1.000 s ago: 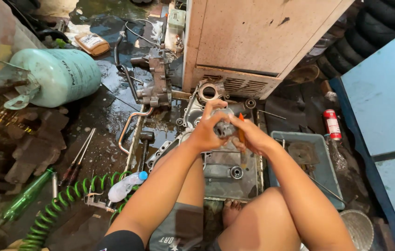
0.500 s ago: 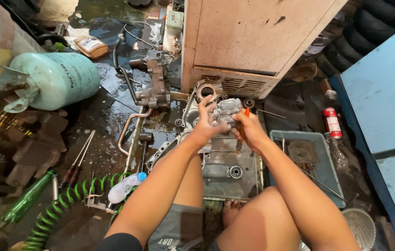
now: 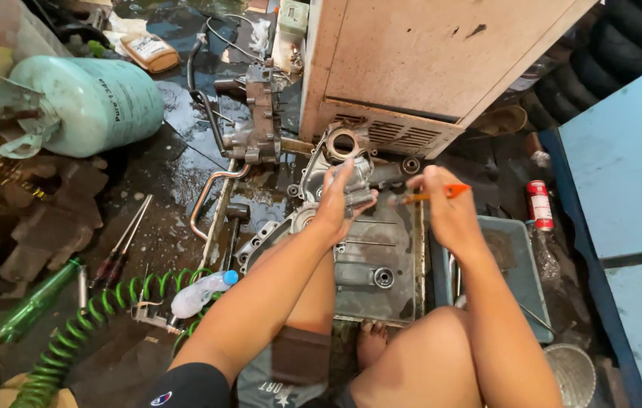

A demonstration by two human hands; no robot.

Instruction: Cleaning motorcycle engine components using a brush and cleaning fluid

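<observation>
**Working the small metal part over the engine cover**

My left hand (image 3: 343, 200) is wrapping a small grey metal part (image 3: 355, 198), fingers closed on it, just above the engine cover (image 3: 370, 261). At three o'clock, my right hand (image 3: 449, 215) is pinching an orange-handled tool (image 3: 430, 196), tip aimed at the part. Next move, I judge, needs a steady hold and careful tip placement.

Pale green gas cylinder (image 3: 86, 102), bright green coiled hose (image 3: 86, 329), orange-handled tool (image 3: 434, 194), grey metal casting (image 3: 351, 189).
</observation>
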